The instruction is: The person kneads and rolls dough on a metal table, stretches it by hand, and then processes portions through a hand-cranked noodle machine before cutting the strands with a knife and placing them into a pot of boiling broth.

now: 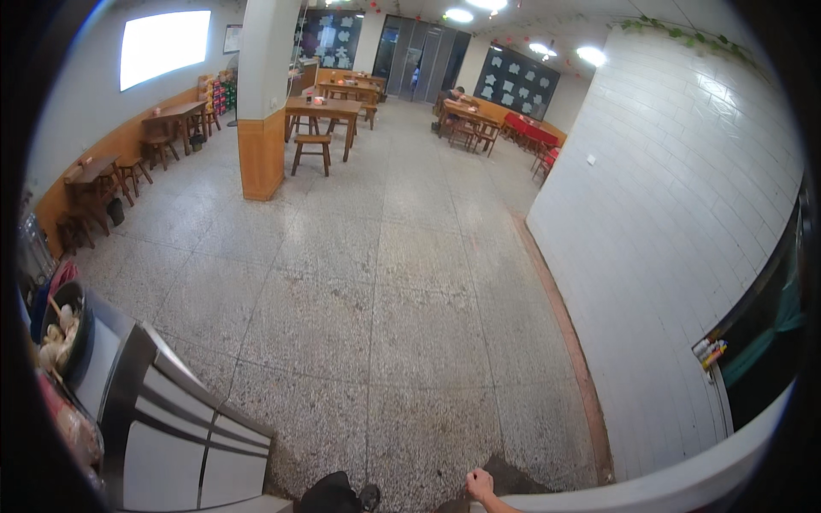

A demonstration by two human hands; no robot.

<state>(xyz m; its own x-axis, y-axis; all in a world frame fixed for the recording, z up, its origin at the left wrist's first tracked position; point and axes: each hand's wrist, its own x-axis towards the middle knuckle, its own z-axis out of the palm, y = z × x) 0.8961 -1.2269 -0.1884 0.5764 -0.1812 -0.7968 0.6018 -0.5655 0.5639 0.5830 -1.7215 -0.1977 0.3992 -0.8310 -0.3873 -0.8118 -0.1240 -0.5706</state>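
Observation:
My right hand (480,485) hangs low at the bottom edge, its fingers curled in, with nothing visible in it. Close by it is a white ledge (577,499) that curves up the right side. My left hand is out of view. A dark-clad leg (330,492) and a dark shoe (369,496) show at the bottom. Before me stretches a speckled terrazzo floor (378,301). At lower left stands a steel-framed counter (163,462) with white panels, bearing a dark bowl (82,346) of pale food.
A pillar (262,157) with a wood-clad base stands left of centre. Wooden tables (324,108) and a stool (312,152) are beyond it. Farther back, a person (454,95) sits at a table. A white tiled wall (641,211) runs along the right.

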